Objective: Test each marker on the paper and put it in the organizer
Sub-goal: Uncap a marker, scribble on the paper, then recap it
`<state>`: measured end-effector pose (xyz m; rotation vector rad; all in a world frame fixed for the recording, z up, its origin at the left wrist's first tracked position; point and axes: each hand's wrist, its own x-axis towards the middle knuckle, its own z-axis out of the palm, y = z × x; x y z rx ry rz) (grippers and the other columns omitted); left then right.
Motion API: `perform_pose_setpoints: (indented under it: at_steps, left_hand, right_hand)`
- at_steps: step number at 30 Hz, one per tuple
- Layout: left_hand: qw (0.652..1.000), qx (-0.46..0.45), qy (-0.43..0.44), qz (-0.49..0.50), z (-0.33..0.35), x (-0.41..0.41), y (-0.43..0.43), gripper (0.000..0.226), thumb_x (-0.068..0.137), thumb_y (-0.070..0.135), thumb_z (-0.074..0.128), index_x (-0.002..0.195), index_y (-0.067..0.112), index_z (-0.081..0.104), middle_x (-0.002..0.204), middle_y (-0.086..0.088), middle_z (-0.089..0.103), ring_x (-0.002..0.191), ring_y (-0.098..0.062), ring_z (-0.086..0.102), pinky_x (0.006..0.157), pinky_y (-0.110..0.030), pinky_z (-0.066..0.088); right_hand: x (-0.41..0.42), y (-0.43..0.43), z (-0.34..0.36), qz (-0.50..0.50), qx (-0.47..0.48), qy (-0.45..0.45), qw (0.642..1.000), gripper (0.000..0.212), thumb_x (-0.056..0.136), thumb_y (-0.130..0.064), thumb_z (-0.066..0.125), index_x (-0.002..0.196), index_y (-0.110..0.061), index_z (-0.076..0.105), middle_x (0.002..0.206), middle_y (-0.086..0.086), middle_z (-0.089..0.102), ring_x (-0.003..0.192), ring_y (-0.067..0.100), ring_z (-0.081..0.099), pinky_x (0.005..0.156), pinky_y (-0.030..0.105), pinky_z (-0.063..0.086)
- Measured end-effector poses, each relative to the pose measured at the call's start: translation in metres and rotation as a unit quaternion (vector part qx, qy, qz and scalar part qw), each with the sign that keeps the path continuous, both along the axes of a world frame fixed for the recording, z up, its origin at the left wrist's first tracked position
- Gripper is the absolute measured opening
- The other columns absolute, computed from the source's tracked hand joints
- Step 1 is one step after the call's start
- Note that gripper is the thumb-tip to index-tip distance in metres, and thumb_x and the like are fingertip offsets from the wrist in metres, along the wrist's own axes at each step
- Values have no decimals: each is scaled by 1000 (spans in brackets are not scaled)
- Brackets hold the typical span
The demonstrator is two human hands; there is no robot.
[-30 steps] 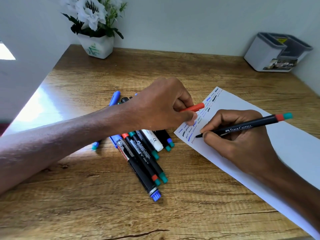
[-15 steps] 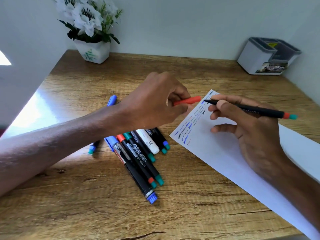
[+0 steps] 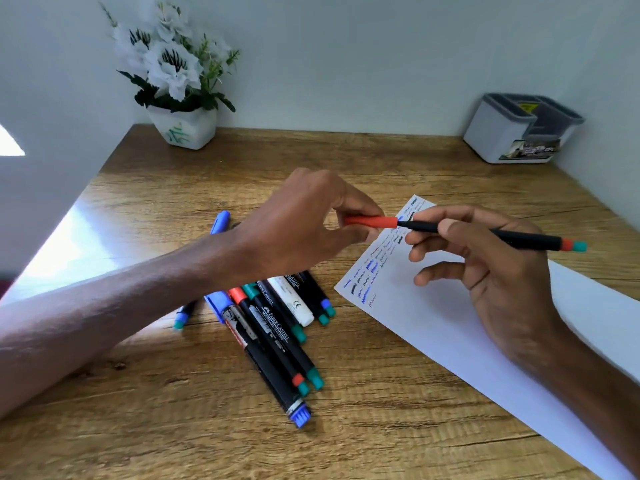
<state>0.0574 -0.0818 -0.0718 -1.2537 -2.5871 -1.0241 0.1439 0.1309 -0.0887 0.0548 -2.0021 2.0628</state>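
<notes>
Black, slim, red-banded and teal-ended, the marker (image 3: 526,239) sits pinched in the right hand (image 3: 491,271) above the paper's (image 3: 433,327) far end, its tip at the red cap (image 3: 372,222) the left hand (image 3: 298,223) pinches.

This looks like a little work corner at home (white walls (image 3: 346,46) close by): a wooden desk (image 3: 381,427), a pot of white flowers (image 3: 183,128) and my grey organizer (image 3: 491,133).
</notes>
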Motion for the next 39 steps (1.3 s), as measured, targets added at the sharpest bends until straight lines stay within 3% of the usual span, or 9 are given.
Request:
perform_pose_setpoints:
  at_steps: [8, 15, 23, 27, 31, 34, 35, 37, 39]
  left_hand:
    - [999, 16, 33, -26, 0, 4, 1, 30, 92, 28, 75, 123, 25, 76, 117, 15, 76, 86, 17, 62, 75, 3, 38]
    - [992, 23, 107, -67, -6, 6, 3, 26, 101, 26, 65, 119, 13, 76, 96, 8, 79, 82, -10, 66, 71, -33, 51]
    - [990, 46, 96, -90, -10, 8, 6, 25, 101, 24, 66, 121, 14, 76, 89, 9, 77, 73, -9, 65, 61, -33, 50]
    - [992, 50, 86, -82, -1, -1, 4, 30, 96, 31, 69, 124, 21, 74, 94, 13, 77, 74, -10, 66, 59, -31, 50]
    - [985, 170, -5, -5, 5, -13, -4, 27, 83, 36, 83, 107, 26, 82, 91, 10, 81, 69, -23, 69, 61, -44, 55]
    - [973, 222, -60, -13, 11, -18, 4, 23, 78, 30, 87, 97, 18, 84, 72, 0, 77, 51, -7, 50, 50, -23, 39]
    - [973, 220, -66, -18, 13, -19, 8, 22, 78, 29, 87, 96, 18, 84, 71, -2, 76, 51, -8, 48, 49, -23, 37]
    - [972, 219, -77, -32, 17, -22, 18, 21, 79, 29, 87, 97, 19, 84, 75, -9, 77, 54, -26, 52, 51, -38, 39]
    - [970, 226, -77, -48, 25, -28, 28, 22, 79, 30, 87, 98, 19, 83, 79, -14, 77, 57, -30, 51, 54, -41, 38]
  right_hand:
    - [3, -6, 3, 12, 14, 28, 999, 13, 88, -14, 67, 94, -2, 67, 86, 22, 76, 74, 38, 75, 53, 35, 58]
    - [1, -9, 3, 22, -3, 46, 999, 12, 77, -17, 75, 81, -7, 69, 63, 12, 64, 48, 23, 54, 42, 27, 46]
    - [0, -5, -1, 40, 19, 78, 996, 7, 78, -9, 75, 83, -7, 70, 62, 12, 67, 46, 21, 56, 41, 25, 45]
    - [-5, -1, 7, 25, 23, 63, 997, 9, 81, -8, 76, 90, -6, 76, 69, 15, 71, 53, 24, 61, 47, 30, 52]
    - [-3, 12, 17, 11, 19, 19, 1000, 26, 85, -21, 73, 105, -6, 79, 86, 16, 77, 77, 25, 71, 63, 35, 60]
    - [0, 23, 23, -6, 49, -5, 999, 24, 86, -21, 74, 107, -11, 80, 93, 11, 80, 92, 22, 76, 77, 37, 64]
    - [0, 27, 26, -6, 63, -7, 998, 24, 87, -20, 74, 108, -11, 80, 94, 10, 81, 96, 22, 77, 81, 37, 64]
    - [2, 36, 36, -2, 99, -5, 995, 23, 85, -19, 76, 108, -14, 80, 95, 7, 81, 98, 20, 77, 83, 33, 61]
    - [4, 46, 49, 5, 163, -13, 986, 22, 83, -17, 81, 105, -18, 82, 94, -1, 82, 89, 10, 77, 74, 20, 58]
